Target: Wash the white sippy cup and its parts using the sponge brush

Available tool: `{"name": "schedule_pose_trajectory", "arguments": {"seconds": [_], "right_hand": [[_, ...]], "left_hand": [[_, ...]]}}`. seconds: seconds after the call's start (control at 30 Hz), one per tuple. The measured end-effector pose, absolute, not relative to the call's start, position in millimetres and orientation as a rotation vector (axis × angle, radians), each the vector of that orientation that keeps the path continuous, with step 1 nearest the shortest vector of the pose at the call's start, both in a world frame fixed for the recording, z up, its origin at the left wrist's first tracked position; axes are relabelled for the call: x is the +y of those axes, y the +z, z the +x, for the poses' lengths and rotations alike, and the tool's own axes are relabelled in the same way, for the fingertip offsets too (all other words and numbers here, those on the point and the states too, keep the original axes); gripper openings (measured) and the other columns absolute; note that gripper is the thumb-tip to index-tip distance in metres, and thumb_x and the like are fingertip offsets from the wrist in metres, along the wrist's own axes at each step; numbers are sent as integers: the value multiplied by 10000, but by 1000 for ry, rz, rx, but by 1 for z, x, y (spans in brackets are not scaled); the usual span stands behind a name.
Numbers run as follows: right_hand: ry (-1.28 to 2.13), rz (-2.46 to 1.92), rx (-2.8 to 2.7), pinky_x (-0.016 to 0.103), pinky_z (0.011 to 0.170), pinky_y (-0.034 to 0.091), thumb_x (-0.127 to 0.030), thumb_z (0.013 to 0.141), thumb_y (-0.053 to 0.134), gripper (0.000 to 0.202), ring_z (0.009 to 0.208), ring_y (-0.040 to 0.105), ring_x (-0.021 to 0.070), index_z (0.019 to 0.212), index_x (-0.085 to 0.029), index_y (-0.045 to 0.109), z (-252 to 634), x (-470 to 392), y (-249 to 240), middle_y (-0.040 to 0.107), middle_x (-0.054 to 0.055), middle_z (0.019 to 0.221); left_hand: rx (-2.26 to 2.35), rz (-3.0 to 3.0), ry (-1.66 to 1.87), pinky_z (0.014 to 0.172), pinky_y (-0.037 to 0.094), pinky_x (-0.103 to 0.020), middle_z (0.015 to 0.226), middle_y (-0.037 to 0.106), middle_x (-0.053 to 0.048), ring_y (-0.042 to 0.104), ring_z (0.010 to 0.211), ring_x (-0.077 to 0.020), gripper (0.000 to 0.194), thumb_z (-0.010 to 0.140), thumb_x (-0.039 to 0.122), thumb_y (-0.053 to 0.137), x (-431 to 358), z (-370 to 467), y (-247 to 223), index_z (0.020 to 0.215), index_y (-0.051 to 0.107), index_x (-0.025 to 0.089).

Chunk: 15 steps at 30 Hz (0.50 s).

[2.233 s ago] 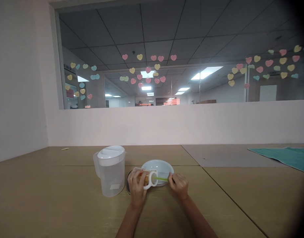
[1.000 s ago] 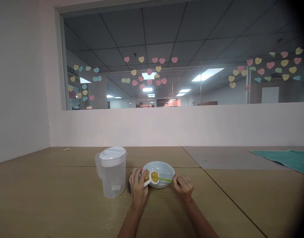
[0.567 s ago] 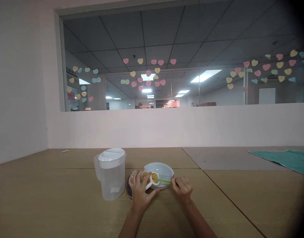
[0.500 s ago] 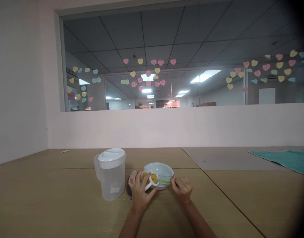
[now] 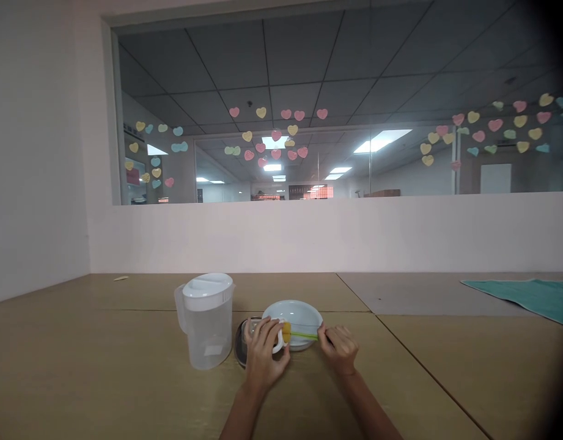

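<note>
Head view: a cup is clasped sideways by the left hand, seemingly for steadiness, while the green stick is gripped by the right hand.

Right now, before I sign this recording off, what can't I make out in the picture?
All in the head view:
White-rimmed container: mostly covered by the left grip.
Green stick: its near end is enclosed by the right grip.
Dark round object: partly behind the left grip.
Teal cloth: cut off by the right edge.
Pale patch on the pitcher: too small to read.
Small flat scrap: too small to identify.
</note>
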State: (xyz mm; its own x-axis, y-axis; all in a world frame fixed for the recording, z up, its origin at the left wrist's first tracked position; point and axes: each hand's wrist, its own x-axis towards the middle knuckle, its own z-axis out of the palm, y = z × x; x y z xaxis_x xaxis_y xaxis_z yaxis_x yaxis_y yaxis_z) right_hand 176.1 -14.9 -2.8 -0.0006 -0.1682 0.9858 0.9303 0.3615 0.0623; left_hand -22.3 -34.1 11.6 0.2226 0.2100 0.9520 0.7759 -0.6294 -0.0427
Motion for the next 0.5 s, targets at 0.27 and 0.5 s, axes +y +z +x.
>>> {"name": "schedule_pose_trajectory", "arguments": {"seconds": [0.27,0.5], "right_hand": [[-989,-813,-1228,252,511,283,-105,781,583,388,427,332,72,456,-190,389,181,-10,-5,371,-65,415],[-985,-840,-1195,253,502,282,-131,789,573,385,422,332,75,452,-194,400,184,-9,-7,376,-60,418]], "left_hand": [[-856,-1961,-1383,976,393,-417,1150,590,-82,537,1091,-208,413,768,151,541,-28,-33,10,1161,583,268],[-930,-1913,-1285,962,414,-421,1168,588,-81,537,1093,-220,402,790,207,581,-21,-39,7,1186,564,278]]}}
